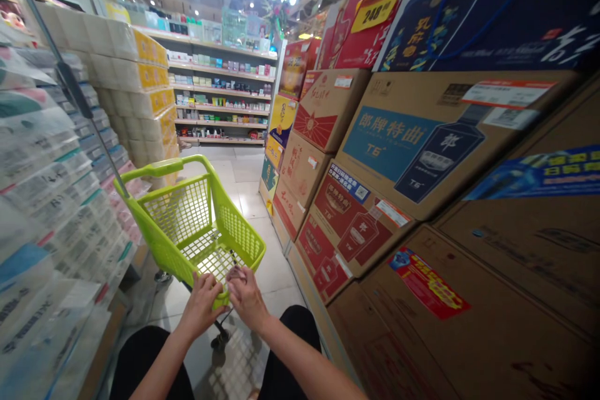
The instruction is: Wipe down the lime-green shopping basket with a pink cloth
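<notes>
Lime-green shopping cart [240, 224] in a tiled aisle [248, 189], basket toward the person — left hand [205, 295] curled over the near rim, right hand [246, 299] beside it, fingers bunched at the same rim, can't tell if gripping anything. Plastic-wrapped packs [42, 169] stacked left, Langpai Tequ liquor cartons [389, 144] right — stocked shelving [220, 140] at the far end.

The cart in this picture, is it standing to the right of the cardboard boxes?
No, the green cart stands to the left of the cardboard boxes.
</notes>
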`<state>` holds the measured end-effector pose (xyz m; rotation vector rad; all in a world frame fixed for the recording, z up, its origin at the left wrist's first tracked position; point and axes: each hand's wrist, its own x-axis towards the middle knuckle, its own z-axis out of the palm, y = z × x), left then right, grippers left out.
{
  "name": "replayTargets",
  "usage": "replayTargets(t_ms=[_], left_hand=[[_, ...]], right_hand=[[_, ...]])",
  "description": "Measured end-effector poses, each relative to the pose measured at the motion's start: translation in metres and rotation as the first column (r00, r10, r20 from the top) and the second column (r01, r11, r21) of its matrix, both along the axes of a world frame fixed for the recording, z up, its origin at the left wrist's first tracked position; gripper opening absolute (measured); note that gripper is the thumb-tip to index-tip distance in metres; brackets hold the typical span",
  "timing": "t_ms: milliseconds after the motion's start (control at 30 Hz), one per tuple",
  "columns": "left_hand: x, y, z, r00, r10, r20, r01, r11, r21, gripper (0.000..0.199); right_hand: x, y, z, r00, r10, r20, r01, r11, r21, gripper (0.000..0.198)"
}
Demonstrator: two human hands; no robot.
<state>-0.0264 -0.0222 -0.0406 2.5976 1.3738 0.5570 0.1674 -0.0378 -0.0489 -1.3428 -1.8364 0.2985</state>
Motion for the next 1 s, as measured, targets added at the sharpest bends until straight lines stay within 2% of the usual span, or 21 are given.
replayTargets(t_ms=[67,100,167,233,300,433,500,633,700,800,867,933,1000], left_hand=[[-0.003,-0.001,-0.002,1.0,0.002,0.001,-0.002,1.0,-0.001,0.034],[-0.005,-0.001,-0.003,1.0,0.001,0.001,-0.001,1.0,-0.006,0.04],[-0.007,-0.002,-0.005,1.0,-0.002,0.001,0.002,1.0,-0.019,0.05],[-0.009,-0.002,-0.008,1.0,-0.015,0.002,0.015,1.0,-0.015,0.06],[-0.012,-0.001,-0.012,1.0,-0.02,0.01,0.02,0.999,0.026,0.066],[-0.024,0.002,-0.019,0.997,0.068,0.03,-0.071,0.986,0.153,0.067],[-0.032,0.003,-0.018,0.997,0.082,0.01,-0.083,0.981,0.174,0.066],[-0.036,0.0,-0.014,0.998,0.055,-0.009,-0.053,0.988,0.144,0.065],[-0.03,-0.003,-0.014,0.997,0.076,0.021,-0.078,0.989,0.129,0.064],[-0.023,-0.007,-0.012,0.991,0.116,0.067,-0.123,0.985,0.12,0.061],[-0.023,-0.009,-0.01,0.991,0.113,0.072,-0.121,0.986,0.115,0.056],[-0.026,-0.009,-0.007,0.995,0.084,0.057,-0.09,0.99,0.107,0.05],[-0.029,-0.008,-0.005,0.998,0.056,0.035,-0.059,0.994,0.097,0.045]], right_hand=[[0.006,0.007,0.0,0.999,0.041,0.029,-0.041,0.999,-0.017,0.029],[0.013,0.015,0.003,1.0,-0.008,0.022,0.008,1.0,-0.02,0.027],[0.027,0.03,0.011,0.977,-0.21,-0.044,0.209,0.978,-0.023,0.024],[0.03,0.036,0.018,0.949,-0.305,-0.075,0.303,0.952,-0.036,0.021],[0.019,0.027,0.016,0.951,-0.301,-0.071,0.301,0.953,-0.012,0.022],[-0.003,0.001,0.001,1.0,-0.016,0.013,0.016,0.999,0.028,0.029],[0.003,0.003,-0.001,0.998,-0.06,-0.008,0.06,0.998,0.028,0.028],[0.006,0.015,0.008,0.937,-0.314,-0.15,0.321,0.947,0.021,0.028],[-0.014,0.003,0.008,0.943,-0.302,-0.138,0.311,0.949,0.047,0.029],[-0.051,-0.029,-0.001,0.988,-0.103,-0.112,0.108,0.993,0.04,0.042],[-0.061,-0.042,-0.009,0.99,-0.047,-0.134,0.051,0.998,0.022,0.048],[-0.053,-0.038,-0.015,0.977,-0.096,-0.189,0.1,0.995,0.011,0.042],[-0.038,-0.023,-0.022,0.929,-0.257,-0.266,0.265,0.964,-0.007,0.03]])
